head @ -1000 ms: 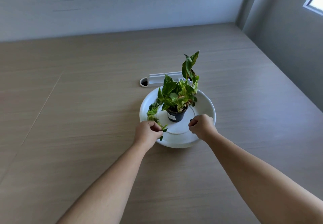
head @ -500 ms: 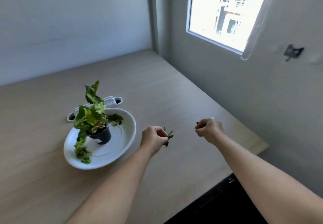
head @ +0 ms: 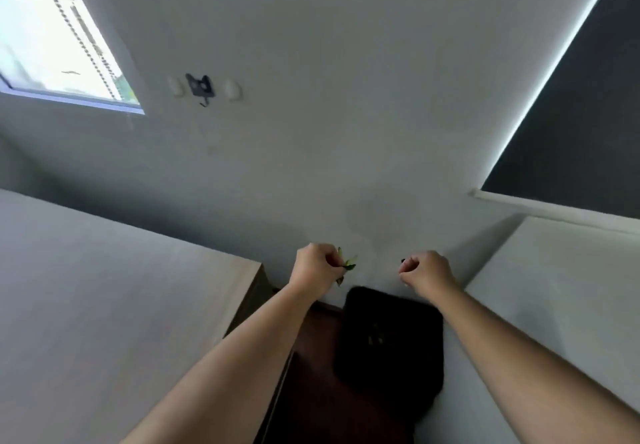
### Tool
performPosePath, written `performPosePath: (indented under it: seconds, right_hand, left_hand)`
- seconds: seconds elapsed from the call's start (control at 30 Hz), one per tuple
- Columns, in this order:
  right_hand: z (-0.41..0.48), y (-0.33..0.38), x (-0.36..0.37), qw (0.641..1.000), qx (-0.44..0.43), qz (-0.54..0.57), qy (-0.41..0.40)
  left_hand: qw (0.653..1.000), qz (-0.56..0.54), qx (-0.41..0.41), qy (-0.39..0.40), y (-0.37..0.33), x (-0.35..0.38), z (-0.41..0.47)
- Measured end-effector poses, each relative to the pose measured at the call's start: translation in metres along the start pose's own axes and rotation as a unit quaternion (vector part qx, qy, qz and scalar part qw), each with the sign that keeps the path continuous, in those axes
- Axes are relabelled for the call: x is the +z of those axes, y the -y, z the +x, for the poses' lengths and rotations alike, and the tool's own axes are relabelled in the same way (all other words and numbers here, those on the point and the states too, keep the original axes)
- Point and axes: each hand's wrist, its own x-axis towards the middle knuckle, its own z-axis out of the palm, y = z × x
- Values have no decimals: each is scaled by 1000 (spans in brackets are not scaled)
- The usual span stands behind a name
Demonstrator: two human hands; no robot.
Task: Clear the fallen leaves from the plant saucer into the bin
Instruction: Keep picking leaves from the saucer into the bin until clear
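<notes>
Pale wood-grain table [head: 104, 305] filled left side, top bare where visible, its right edge and corner ending near centre. Second pale surface [head: 561, 287] at right, also bare in visible part; whether another table or a counter, could not tell. Between them, narrow strip of dark reddish-brown floor [head: 311, 374]. Black bin [head: 391, 346] stood directly on floor in that gap, pushed up against far wall, closer to right surface than to table. Bin's inside too dark to read.
</notes>
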Motion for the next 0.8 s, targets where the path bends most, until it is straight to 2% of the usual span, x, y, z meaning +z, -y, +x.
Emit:
performPosePath:
  seconds: [0.13, 0.3, 0.5, 0.67, 0.8]
  right_hand:
    - [12, -55, 6, 999, 50, -13, 1]
    - [30, -104, 26, 992, 114, -41, 37]
    - [77, -151, 68, 986, 162, -18, 27]
    - [97, -158, 81, 980, 194, 27, 30]
    - [92, -148, 73, 980, 195, 17, 29]
  left_hand:
    - [996, 39, -3, 85, -1, 59, 30]
    - [979, 89, -27, 182, 34, 126, 71]
    - [962, 106, -40, 247, 72, 191, 127]
    - [939, 116, -29, 322, 82, 208, 142]
    - [930, 161, -11, 330, 83, 187, 143]
